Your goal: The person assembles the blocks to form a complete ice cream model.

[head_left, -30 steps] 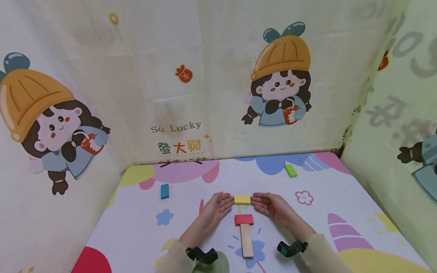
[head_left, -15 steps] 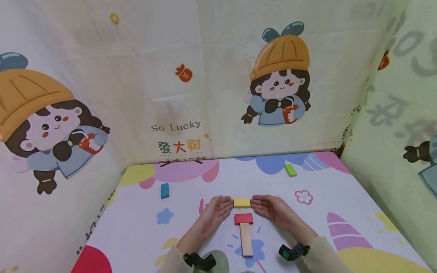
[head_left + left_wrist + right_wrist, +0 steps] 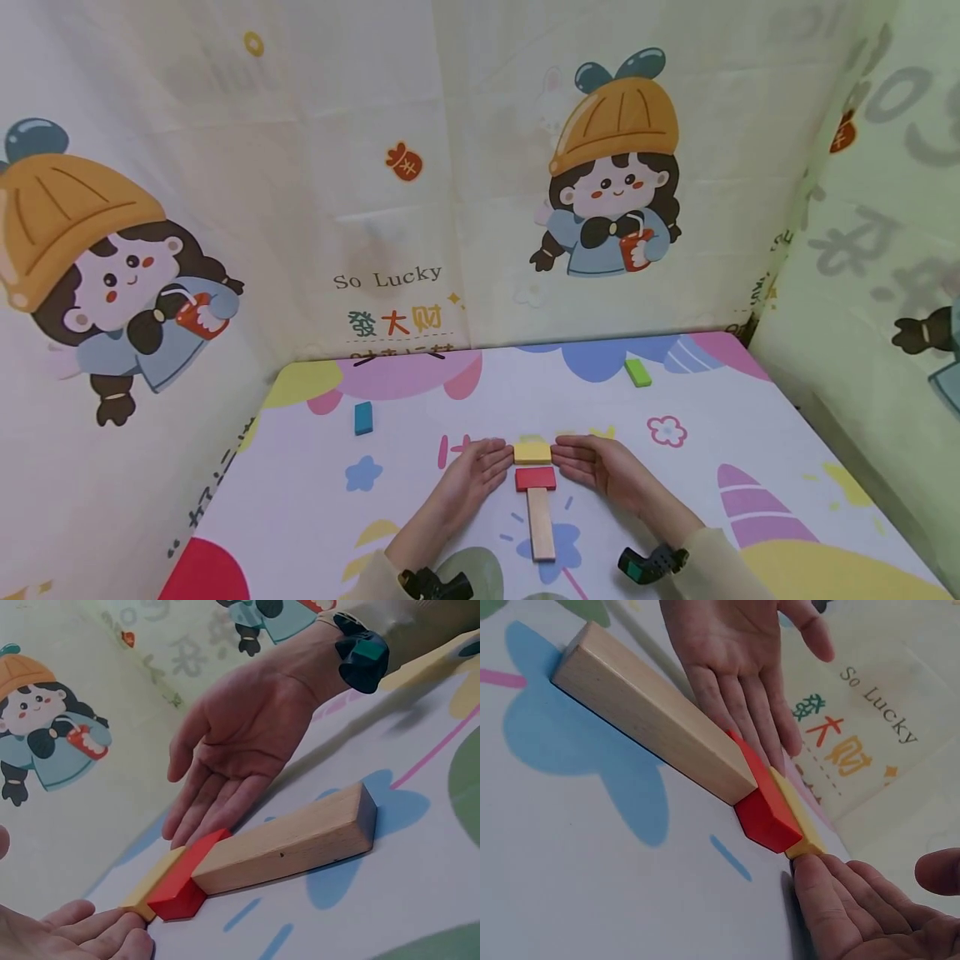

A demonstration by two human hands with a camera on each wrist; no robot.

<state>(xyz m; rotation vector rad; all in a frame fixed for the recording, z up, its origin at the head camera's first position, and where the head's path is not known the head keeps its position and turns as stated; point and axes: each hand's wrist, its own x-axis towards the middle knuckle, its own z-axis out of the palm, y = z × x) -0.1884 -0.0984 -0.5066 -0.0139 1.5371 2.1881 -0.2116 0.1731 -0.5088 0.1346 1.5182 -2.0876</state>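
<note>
Straight fingertips of the left hand [image 3: 467, 483] touch the left end of a yellow block [image 3: 532, 453]. At its right end the right hand [image 3: 617, 475] touches it the same way, palms facing inward. Just on the near side lies a red block [image 3: 536, 478], set crosswise against the far end of a long wooden block [image 3: 540, 525]. In the left wrist view the yellow block [image 3: 154, 883] lies close along the red block [image 3: 187, 876]; whether they touch is hard to tell.
A blue block [image 3: 363, 418] lies at the left of the table and a green block [image 3: 638, 372] at the back right. Printed cloth walls [image 3: 495, 167] stand behind and on both sides of the patterned tabletop [image 3: 285, 467].
Both hands and the yellow block between them have moved toward the person, narrowing the gap to the red block. The blue and green blocks have stayed put.
</note>
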